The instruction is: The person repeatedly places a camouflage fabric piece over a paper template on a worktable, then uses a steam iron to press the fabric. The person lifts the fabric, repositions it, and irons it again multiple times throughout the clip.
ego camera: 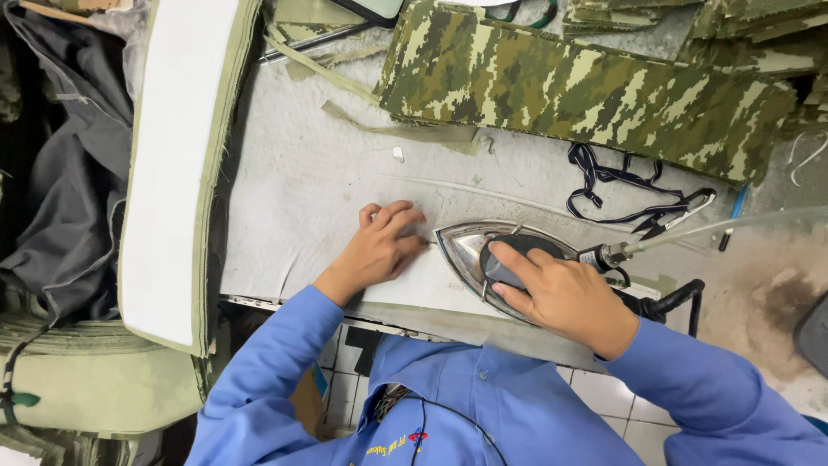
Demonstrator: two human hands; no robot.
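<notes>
Iron (483, 250) gripped by right hand (565, 298).

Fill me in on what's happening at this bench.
A person in blue sleeves is ironing. The right hand grips the dark handle of a silver steam iron, which sits on a pale strip of fabric on the grey padded pressing table. The left hand presses the strip flat just ahead of the iron's tip. Folded camouflage cloth pieces lie behind.

Your sleeves (285, 362): plain light blue. Flat fabric panels (586, 91): green, tan and brown pixel camouflage. Metal iron (483, 250): shiny silver with dark grey handle. Padded desk (310, 190) cover: pale grey, brown-stained. Long folded strip (168, 155): white, olive-edged. Cord (621, 185): black.
</notes>
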